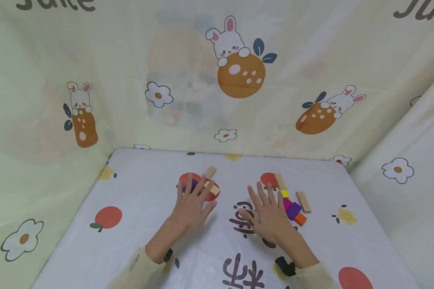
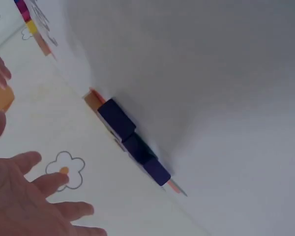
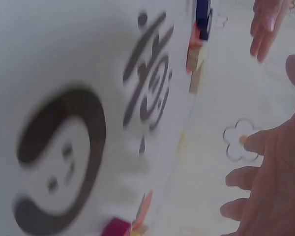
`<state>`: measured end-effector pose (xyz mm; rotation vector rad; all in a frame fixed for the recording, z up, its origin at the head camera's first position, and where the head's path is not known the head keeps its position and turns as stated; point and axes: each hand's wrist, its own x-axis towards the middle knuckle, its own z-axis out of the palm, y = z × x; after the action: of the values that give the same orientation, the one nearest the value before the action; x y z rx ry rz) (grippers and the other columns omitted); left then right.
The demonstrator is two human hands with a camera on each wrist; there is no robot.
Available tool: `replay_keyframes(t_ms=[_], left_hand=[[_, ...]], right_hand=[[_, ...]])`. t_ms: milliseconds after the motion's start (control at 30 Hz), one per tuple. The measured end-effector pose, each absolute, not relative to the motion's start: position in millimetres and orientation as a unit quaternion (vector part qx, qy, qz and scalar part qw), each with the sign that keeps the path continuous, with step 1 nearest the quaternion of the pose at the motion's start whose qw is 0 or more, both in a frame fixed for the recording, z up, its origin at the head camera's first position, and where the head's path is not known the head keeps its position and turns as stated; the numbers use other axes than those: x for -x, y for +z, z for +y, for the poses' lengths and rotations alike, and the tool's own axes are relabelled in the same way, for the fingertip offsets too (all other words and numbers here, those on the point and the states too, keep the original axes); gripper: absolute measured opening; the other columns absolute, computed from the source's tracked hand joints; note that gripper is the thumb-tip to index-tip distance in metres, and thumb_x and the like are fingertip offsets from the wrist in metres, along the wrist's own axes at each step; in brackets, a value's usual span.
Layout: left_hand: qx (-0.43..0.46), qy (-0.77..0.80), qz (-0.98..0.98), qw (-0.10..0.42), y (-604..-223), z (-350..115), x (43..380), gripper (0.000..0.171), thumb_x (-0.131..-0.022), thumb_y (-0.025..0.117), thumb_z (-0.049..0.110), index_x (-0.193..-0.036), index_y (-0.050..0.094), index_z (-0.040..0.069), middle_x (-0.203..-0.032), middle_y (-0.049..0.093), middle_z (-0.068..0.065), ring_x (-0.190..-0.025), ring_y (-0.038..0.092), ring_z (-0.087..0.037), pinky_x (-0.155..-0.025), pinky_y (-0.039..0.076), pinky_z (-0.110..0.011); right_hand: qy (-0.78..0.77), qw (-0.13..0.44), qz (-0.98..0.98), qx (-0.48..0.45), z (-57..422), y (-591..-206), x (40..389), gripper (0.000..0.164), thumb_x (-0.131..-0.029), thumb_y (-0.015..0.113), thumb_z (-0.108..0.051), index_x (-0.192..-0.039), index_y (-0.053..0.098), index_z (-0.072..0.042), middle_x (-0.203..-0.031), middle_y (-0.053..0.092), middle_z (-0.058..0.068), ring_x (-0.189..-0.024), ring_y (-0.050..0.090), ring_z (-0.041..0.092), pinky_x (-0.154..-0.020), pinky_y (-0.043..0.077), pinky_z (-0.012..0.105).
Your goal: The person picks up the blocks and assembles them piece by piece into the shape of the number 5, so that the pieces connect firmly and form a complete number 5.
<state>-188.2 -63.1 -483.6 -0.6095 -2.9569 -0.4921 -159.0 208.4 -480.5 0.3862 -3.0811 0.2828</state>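
Note:
My left hand (image 1: 191,206) is spread over the left part of the table, its fingers straight and holding nothing. Under and around its fingertips lie dark purple blocks (image 2: 117,119) and plain wooden blocks (image 1: 210,172), partly hidden by the fingers in the head view. To the right, my right hand (image 1: 271,218) hovers with its fingers spread and its palm empty. Beside it sit a yellow block (image 1: 284,194), a magenta block (image 1: 287,204), a purple block (image 1: 293,210) and an orange block (image 1: 300,219). Two plain wooden pieces (image 1: 304,202) lie near these.
A white cloth with printed fruit, flowers and dark lettering covers the table (image 1: 137,172). Behind it hangs a patterned curtain (image 1: 188,132) with rabbits and flowers, which also closes off both sides. Dark straps (image 1: 285,266) show at the wrists.

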Motion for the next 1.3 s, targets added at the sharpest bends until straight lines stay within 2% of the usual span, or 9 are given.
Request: replay_keyframes(t_ms=[267,400,600,700,800,900,1100,1200,1300], left_hand=[[0.185,-0.183,-0.965,0.005,-484.0,-62.0,212.4,0.069,-0.108,0.051,0.052,-0.168,0.033,0.021,-0.177,0.024,-0.014,-0.163,0.011,-0.054,-0.129,0.008,-0.077],[0.182,-0.17,-0.968,-0.023,-485.9,-61.7,223.5,0.07,-0.109,0.047,0.052,-0.17,0.027,0.023,-0.178,0.02,-0.015,-0.165,0.006,-0.053,-0.13,0.004,-0.075],[0.176,-0.146,-0.97,-0.08,-489.0,-61.4,233.6,0.072,-0.111,0.045,0.05,-0.172,0.018,0.022,-0.18,0.014,-0.013,-0.166,-0.002,-0.05,-0.13,-0.003,-0.073],[0.181,-0.139,-0.97,-0.081,-490.1,-61.4,238.6,0.072,-0.11,0.051,0.041,-0.171,0.019,0.02,-0.179,0.015,-0.015,-0.165,0.0,-0.051,-0.131,0.001,-0.074],[0.193,-0.141,-0.97,-0.052,-489.6,-61.0,244.5,0.067,-0.108,0.056,0.019,-0.169,0.028,0.017,-0.177,0.023,-0.017,-0.164,0.01,-0.053,-0.13,0.011,-0.073],[0.213,-0.162,-0.964,-0.003,-489.7,-60.4,250.3,0.062,-0.104,0.055,0.0,-0.163,0.042,0.014,-0.172,0.036,-0.018,-0.16,0.025,-0.053,-0.129,0.023,-0.07],[0.253,-0.183,-0.948,0.057,-492.2,-57.4,258.4,0.042,-0.099,0.069,-0.002,-0.141,0.067,0.003,-0.152,0.062,-0.018,-0.143,0.056,-0.042,-0.123,0.045,-0.053],[0.24,-0.172,-0.954,0.052,-493.1,-56.6,262.8,0.04,-0.095,0.076,0.002,-0.134,0.072,0.003,-0.14,0.071,-0.016,-0.129,0.064,-0.036,-0.114,0.052,-0.045],[0.219,-0.192,-0.956,0.019,-494.4,-58.3,268.0,0.041,-0.092,0.08,0.006,-0.132,0.073,0.003,-0.131,0.074,-0.015,-0.124,0.067,-0.034,-0.11,0.051,-0.045]], right_hand=[[0.107,-0.022,-0.99,-0.094,242.3,-474.2,192.3,0.099,-0.1,0.048,-0.074,-0.169,0.022,-0.007,-0.175,0.019,0.027,-0.162,0.004,0.056,-0.126,0.004,0.08],[0.113,-0.042,-0.99,-0.077,260.9,-473.1,210.9,0.107,-0.098,0.051,-0.076,-0.168,0.019,-0.002,-0.174,0.014,0.032,-0.16,0.006,0.062,-0.124,0.006,0.082],[0.106,-0.064,-0.991,-0.053,281.5,-484.3,235.3,0.103,-0.102,0.046,-0.072,-0.168,0.015,0.0,-0.171,0.017,0.038,-0.156,0.012,0.066,-0.122,0.011,0.083],[0.103,-0.057,-0.992,-0.046,288.6,-490.8,246.3,0.096,-0.104,0.049,-0.064,-0.166,0.02,0.003,-0.168,0.023,0.04,-0.153,0.018,0.068,-0.121,0.015,0.084],[0.106,-0.045,-0.993,-0.038,294.3,-495.4,254.4,0.087,-0.106,0.055,-0.051,-0.162,0.026,0.008,-0.164,0.03,0.042,-0.15,0.026,0.069,-0.12,0.022,0.083],[0.12,-0.026,-0.992,-0.02,298.3,-498.8,259.3,0.076,-0.105,0.059,-0.038,-0.157,0.035,0.012,-0.155,0.044,0.041,-0.142,0.043,0.063,-0.117,0.036,0.076],[0.131,0.01,-0.99,0.042,305.5,-502.7,263.9,0.06,-0.101,0.061,-0.032,-0.138,0.055,0.015,-0.126,0.063,0.037,-0.109,0.065,0.05,-0.093,0.058,0.062],[0.145,0.003,-0.987,0.072,308.3,-503.6,266.3,0.057,-0.099,0.064,-0.035,-0.127,0.061,0.015,-0.113,0.068,0.033,-0.093,0.066,0.041,-0.079,0.06,0.052],[0.183,-0.016,-0.977,0.106,309.7,-502.0,267.2,0.058,-0.097,0.068,-0.038,-0.123,0.064,0.014,-0.108,0.07,0.031,-0.084,0.065,0.035,-0.071,0.057,0.043]])
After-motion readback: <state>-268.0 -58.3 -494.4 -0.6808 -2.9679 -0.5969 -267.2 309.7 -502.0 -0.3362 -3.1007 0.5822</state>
